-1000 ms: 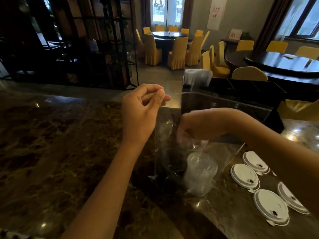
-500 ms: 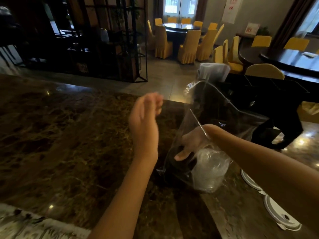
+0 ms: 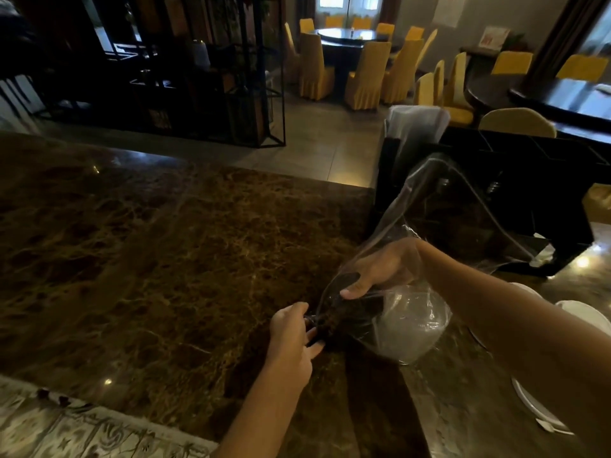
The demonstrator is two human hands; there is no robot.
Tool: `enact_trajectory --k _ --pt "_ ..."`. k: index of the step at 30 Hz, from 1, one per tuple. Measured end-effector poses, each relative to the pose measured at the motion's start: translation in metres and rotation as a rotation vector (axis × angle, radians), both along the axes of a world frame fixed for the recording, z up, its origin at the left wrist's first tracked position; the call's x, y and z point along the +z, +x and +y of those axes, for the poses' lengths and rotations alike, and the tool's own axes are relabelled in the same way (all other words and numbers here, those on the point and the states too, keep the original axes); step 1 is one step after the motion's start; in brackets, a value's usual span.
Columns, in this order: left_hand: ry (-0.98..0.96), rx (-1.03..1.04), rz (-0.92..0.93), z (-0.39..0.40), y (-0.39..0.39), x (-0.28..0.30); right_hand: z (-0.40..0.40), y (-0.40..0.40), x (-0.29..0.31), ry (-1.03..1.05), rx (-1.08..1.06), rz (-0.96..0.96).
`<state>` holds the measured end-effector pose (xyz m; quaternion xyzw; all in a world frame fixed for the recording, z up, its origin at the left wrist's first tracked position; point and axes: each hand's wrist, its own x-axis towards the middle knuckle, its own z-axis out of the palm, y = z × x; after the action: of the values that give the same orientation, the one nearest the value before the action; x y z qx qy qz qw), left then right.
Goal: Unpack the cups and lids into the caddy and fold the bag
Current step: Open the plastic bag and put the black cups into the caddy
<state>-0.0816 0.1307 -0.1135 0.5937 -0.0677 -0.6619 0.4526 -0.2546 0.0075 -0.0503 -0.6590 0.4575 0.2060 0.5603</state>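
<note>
Bag point(image 3: 439, 206) on counter point(image 3: 148, 259), mouth up toward caddy point(image 3: 529, 180). Right hand point(image 3: 383, 269) inside, reaching down to clear cups point(image 3: 413, 325), not visibly grasping. Left hand point(image 3: 291, 335) pinches bag bottom corner.

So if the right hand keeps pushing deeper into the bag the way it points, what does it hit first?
Probably the dark stack at the bag's bottom, just past the right hand's fingertips. The clear cups sit beside that line; depth is unclear.

Yellow-covered chairs point(image 3: 366, 74) are standing around a dark round table point(image 3: 350, 36); a black metal shelf point(image 3: 211, 71) is standing left of them
</note>
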Motion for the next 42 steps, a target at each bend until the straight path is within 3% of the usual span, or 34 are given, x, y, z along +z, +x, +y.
enact_trajectory --k 5,10,14,20,34,42 --pt "-0.09 0.03 -0.057 -0.001 0.001 -0.012 0.001 -0.013 0.002 -0.052 -0.057 -0.135" --pt "-0.045 0.026 -0.163 -0.014 0.001 -0.015 0.002 -0.007 0.011 0.001 -0.065 -0.247" --pt "-0.066 0.085 -0.027 -0.016 0.002 -0.02 0.002 0.004 0.01 0.076 -0.078 -0.239" --pt "-0.093 0.102 0.002 -0.017 0.003 -0.028 0.0 0.019 0.005 0.061 -0.045 -0.231" --pt "-0.189 0.098 -0.157 -0.029 0.026 -0.027 -0.003 0.038 -0.006 -0.002 -0.2 -0.354" --pt "-0.115 0.173 -0.22 -0.047 0.052 -0.032 -0.007 0.053 0.008 -0.109 -0.211 -0.363"
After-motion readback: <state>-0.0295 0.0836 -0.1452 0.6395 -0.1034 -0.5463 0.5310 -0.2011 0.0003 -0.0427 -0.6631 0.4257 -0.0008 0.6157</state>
